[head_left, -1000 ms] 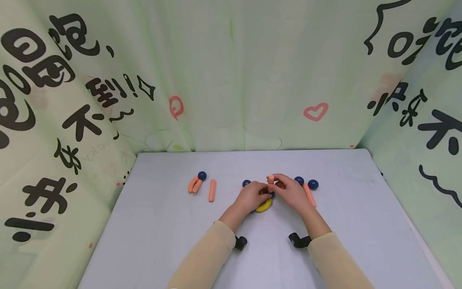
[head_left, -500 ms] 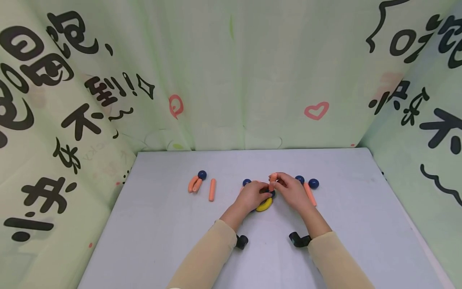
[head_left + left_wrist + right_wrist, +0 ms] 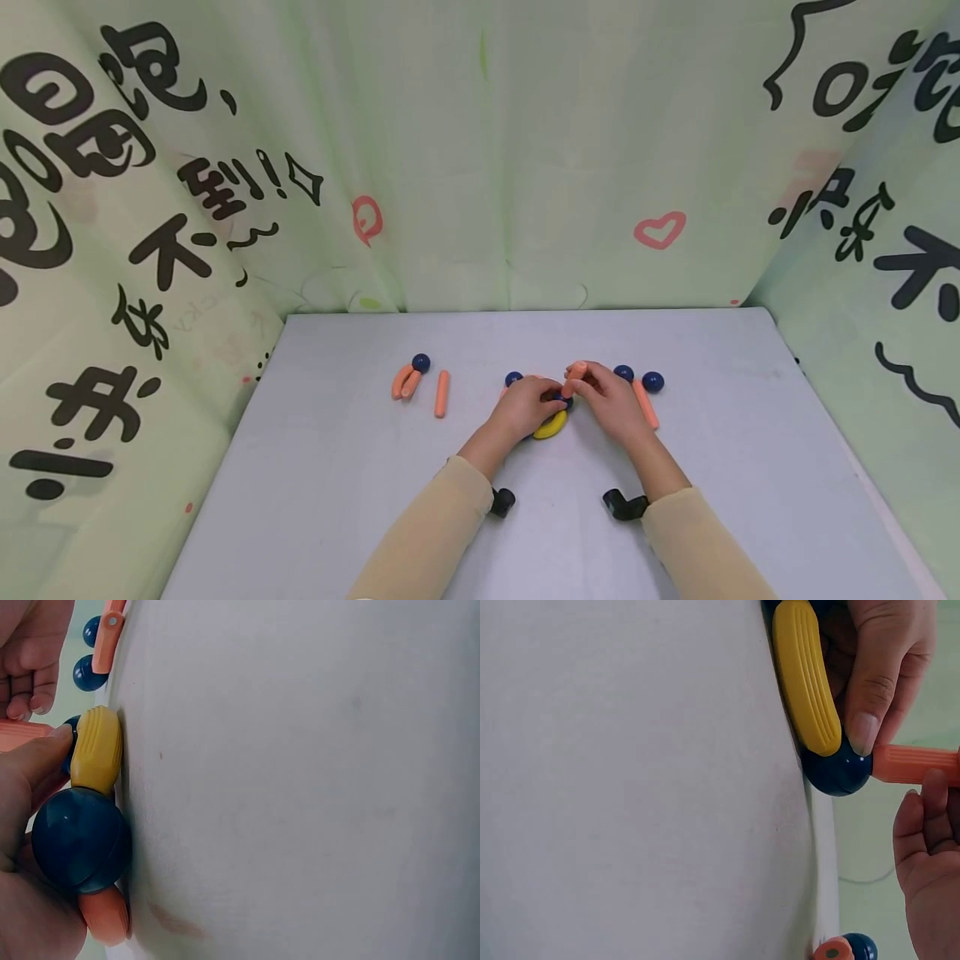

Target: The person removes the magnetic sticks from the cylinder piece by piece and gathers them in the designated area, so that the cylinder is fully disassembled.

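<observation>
- The left hand (image 3: 527, 408) has its grip pinched on a blue ball (image 3: 836, 776), touching a yellow bent bar (image 3: 805, 679).
- The right hand (image 3: 611, 407) has its grip closed around an orange stick (image 3: 913, 764).
- The stick tilts above the tabletop (image 3: 322, 467), one end against the ball.

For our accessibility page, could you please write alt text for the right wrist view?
The right hand holds an orange rod, its end against a dark blue ball that the left hand touches with its thumb. A curved yellow piece also meets the ball.

Booth-like space: printed curtains (image 3: 570, 125) behind and beside pale table (image 3: 300, 467).
</observation>
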